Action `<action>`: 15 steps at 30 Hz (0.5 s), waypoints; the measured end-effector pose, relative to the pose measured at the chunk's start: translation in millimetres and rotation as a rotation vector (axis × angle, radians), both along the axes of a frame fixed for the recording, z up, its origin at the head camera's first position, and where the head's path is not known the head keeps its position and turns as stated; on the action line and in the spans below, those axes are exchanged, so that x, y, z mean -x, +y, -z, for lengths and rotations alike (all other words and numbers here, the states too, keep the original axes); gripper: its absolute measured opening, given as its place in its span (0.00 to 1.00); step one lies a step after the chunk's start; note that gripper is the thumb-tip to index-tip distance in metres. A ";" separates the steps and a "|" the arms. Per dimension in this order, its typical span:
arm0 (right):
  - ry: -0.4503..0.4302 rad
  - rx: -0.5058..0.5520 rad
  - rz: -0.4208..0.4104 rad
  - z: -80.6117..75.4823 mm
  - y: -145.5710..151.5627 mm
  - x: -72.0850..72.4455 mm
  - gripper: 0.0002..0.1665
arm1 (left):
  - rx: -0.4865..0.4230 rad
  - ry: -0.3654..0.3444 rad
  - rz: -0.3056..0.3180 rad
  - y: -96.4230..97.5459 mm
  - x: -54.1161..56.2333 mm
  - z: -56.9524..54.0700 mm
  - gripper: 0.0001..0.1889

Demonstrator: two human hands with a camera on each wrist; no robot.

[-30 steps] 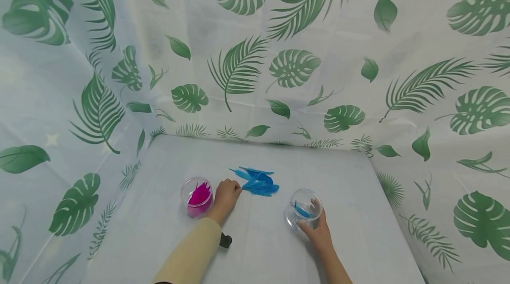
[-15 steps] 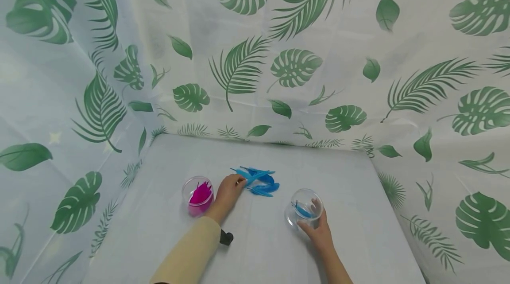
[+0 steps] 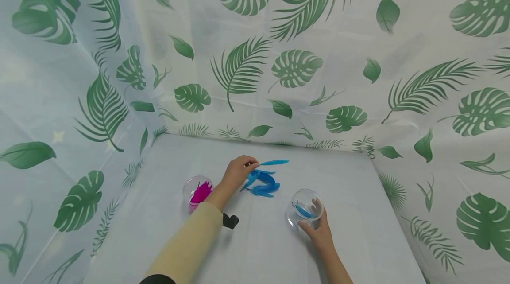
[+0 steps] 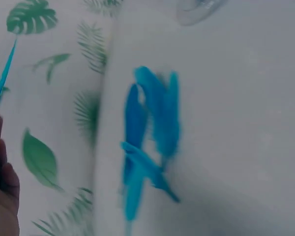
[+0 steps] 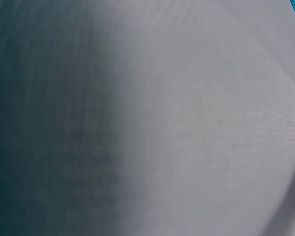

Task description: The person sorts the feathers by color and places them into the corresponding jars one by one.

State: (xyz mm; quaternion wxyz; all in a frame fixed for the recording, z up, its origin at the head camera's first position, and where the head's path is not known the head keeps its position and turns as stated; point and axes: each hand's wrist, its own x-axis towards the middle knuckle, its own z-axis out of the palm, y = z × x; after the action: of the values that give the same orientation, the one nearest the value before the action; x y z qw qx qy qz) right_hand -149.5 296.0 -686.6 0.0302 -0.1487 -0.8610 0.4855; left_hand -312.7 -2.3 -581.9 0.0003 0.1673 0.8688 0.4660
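Observation:
Between its fingertips, my left hand (image 3: 239,172) pinches one blue feather (image 3: 276,162), raised above a loose pile of blue feathers (image 3: 264,177) on the white table. In the left wrist view the hand (image 4: 2,194) sits at the left edge with the feather (image 4: 6,71) pointing upward, and the pile (image 4: 172,115) lies beyond it. My right hand (image 3: 320,231) grips the side of a clear round cup (image 3: 301,196), thumb in front and fingers behind. Blue feathers (image 3: 303,211) lie inside that cup. The right wrist view shows mostly a blurred pale surface.
To the left, partly behind my left forearm, stands another clear cup (image 3: 189,187) with magenta feathers (image 3: 202,192). A leaf-printed curtain (image 3: 247,67) closes off the back and both sides of the white table (image 3: 263,248).
My left hand has moved forward and up from the pile's left edge, lifting a blue feather off it. The right hand stays on its cup.

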 end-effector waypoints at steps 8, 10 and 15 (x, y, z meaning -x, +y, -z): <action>-0.007 0.008 0.004 -1.2 1.1 -0.6 0.64 | 0.070 -0.001 0.267 26.7 2.6 -48.3 0.09; -0.012 0.005 0.008 -1.0 1.0 -0.7 0.64 | 0.085 0.014 0.302 32.6 0.9 -51.8 0.09; -0.007 0.004 0.003 -0.1 1.1 -0.8 0.64 | 0.152 0.034 0.361 43.4 -3.9 -54.3 0.09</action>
State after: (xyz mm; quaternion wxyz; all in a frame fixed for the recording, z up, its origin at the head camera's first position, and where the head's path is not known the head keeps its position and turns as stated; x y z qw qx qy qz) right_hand -148.7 297.1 -686.5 0.0278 -0.1518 -0.8598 0.4868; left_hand -308.8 41.1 -527.7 0.0819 0.3277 0.8574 0.3884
